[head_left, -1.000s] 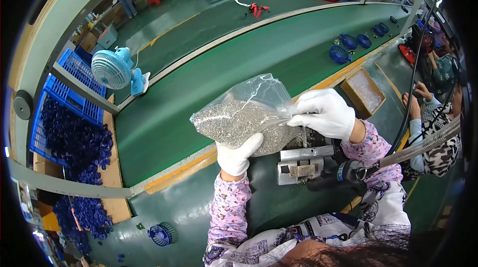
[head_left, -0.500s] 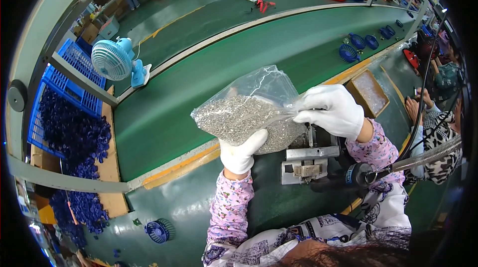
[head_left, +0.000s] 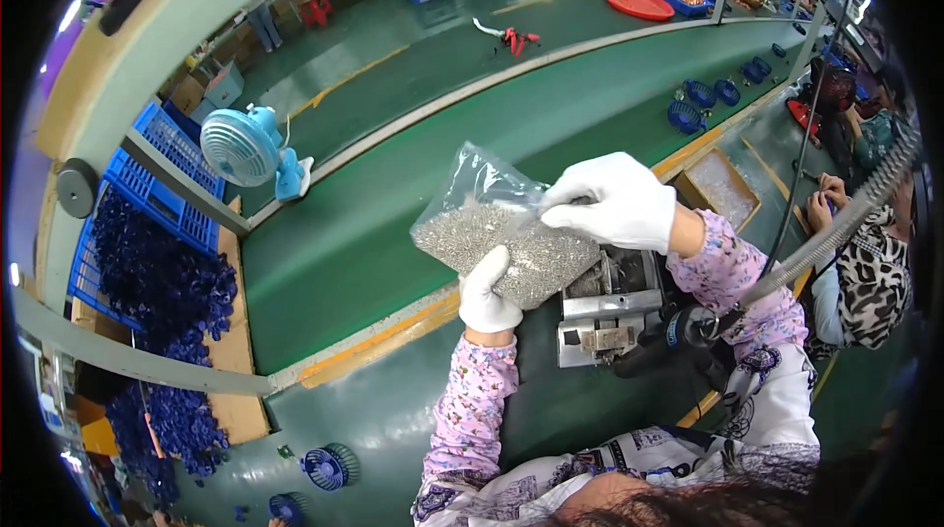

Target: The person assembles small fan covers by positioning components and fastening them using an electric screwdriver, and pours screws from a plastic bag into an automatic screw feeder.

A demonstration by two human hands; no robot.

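Observation:
A clear plastic bag (head_left: 521, 247), heavy with tiny silvery metal parts, hangs tilted over the near edge of the green belt. My white-gloved left hand (head_left: 489, 293) is closed on its lower side, thumb laid up against the plastic. With a pinch of thumb and fingers, my gloved right hand (head_left: 612, 203) grips the bag's upper right edge. Just below the right hand sits a metal fixture (head_left: 608, 316) with a hopper-like tray holding similar small bits; the bag's lower right corner is close to that tray. A black power tool (head_left: 678, 332) on a ribbed hose lies beside the fixture.
A green conveyor belt (head_left: 374, 232) crosses ahead, carrying blue round guards (head_left: 685, 116) at far right. A blue fan (head_left: 241, 146) stands at left above a heap of dark blue parts (head_left: 162, 271). An open carton (head_left: 721, 188) sits right; a co-worker's hands (head_left: 824, 201) are beyond it.
The bag has tipped, and its parts have settled toward the lower right. My right hand has shifted left and up along its edge. The head view has turned slightly.

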